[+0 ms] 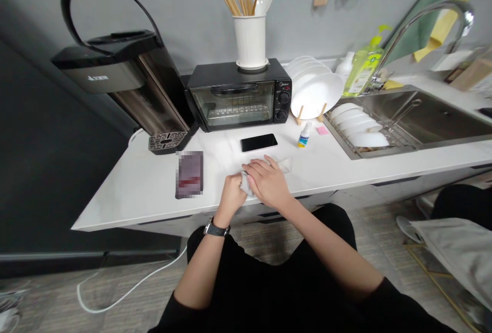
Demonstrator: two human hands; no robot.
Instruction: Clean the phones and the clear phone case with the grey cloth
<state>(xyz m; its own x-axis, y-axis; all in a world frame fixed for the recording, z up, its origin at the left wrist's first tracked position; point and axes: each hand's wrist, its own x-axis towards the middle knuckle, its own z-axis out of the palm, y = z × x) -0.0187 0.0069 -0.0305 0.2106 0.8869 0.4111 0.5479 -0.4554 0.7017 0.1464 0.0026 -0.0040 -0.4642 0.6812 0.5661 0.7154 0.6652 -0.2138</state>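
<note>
Close together over the counter's front edge are my left hand (233,192) and my right hand (267,182). A crumpled grey-white cloth (246,185) shows between them. My left hand is closed round its left end. The fingers of my right hand lie over the cloth, with the thumb against it. Past the right fingers juts a clear, thin piece (285,165); its kind and how it is held are hidden. A black-screened phone (259,142) lies just behind the hands. A small white spray bottle (304,136) with a blue and yellow label stands upright to the right.
A blurred dark packet (189,174) lies left on the counter (126,189). Behind stand a water dispenser (130,77), a toaster oven (238,100) bearing a chopstick holder (250,41), and racked plates (315,92). Bowls (355,123) sit by the sink (442,123).
</note>
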